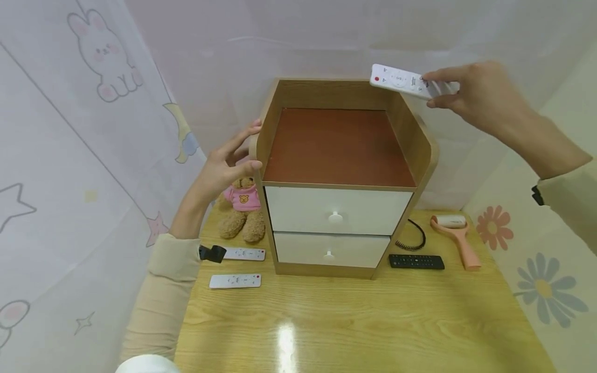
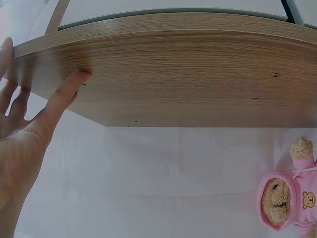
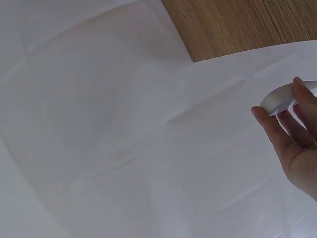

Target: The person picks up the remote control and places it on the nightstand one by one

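Observation:
Above the right rear corner of a small wooden cabinet [image 1: 340, 147], my right hand [image 1: 485, 96] holds a white remote control [image 1: 401, 80] between thumb and fingers. Its buttons, one of them red, face the head camera. The right wrist view shows only the rounded end of the remote [image 3: 280, 99] in the fingers. My left hand [image 1: 219, 168] rests against the cabinet's left side panel with spread fingers. From the left wrist, a fingertip touches the panel's outer face [image 2: 173, 74]. Two white drawers [image 1: 336, 212] with round knobs are closed.
Left of the cabinet sits a teddy bear [image 1: 244, 207] in pink, with two white remotes [image 1: 235, 281] in front. To the right lie a black remote [image 1: 416, 261], a coiled black cord [image 1: 412, 246] and an orange lint roller [image 1: 462, 241]. Printed cloth walls surround the wooden table [image 1: 354, 326].

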Tool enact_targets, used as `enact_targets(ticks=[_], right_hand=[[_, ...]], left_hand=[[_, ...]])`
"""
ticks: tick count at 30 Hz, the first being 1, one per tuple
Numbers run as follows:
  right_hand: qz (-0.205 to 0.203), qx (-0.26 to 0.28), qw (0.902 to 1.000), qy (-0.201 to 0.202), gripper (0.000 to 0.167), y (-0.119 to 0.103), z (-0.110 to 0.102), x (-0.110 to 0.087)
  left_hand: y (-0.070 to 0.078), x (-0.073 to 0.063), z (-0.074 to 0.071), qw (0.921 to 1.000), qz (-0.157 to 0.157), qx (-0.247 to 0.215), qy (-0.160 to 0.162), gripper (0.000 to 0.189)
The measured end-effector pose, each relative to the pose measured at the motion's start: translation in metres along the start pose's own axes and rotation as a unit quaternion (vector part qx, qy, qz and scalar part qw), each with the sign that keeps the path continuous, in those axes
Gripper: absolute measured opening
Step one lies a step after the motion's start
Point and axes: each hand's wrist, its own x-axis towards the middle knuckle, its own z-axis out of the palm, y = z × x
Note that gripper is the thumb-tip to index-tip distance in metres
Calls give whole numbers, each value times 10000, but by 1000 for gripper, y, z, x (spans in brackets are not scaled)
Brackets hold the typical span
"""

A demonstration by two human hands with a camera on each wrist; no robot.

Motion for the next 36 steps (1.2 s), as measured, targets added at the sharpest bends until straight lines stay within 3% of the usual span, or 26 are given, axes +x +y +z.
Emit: enact_targets(ticks=[18,27,36], right_hand=[[70,163,9929,-1180,43,-26,17,50],[-206,70,9852,-1699,43,-38,35,71],[-532,351,9815,-1803,39,-51,50,80]], left_hand=[[1,7,2,9999,90,136,35,63],[-19,7,-7,9997,228,26,107,64],[-26,7,-11,9995,241,-153,107,64]])
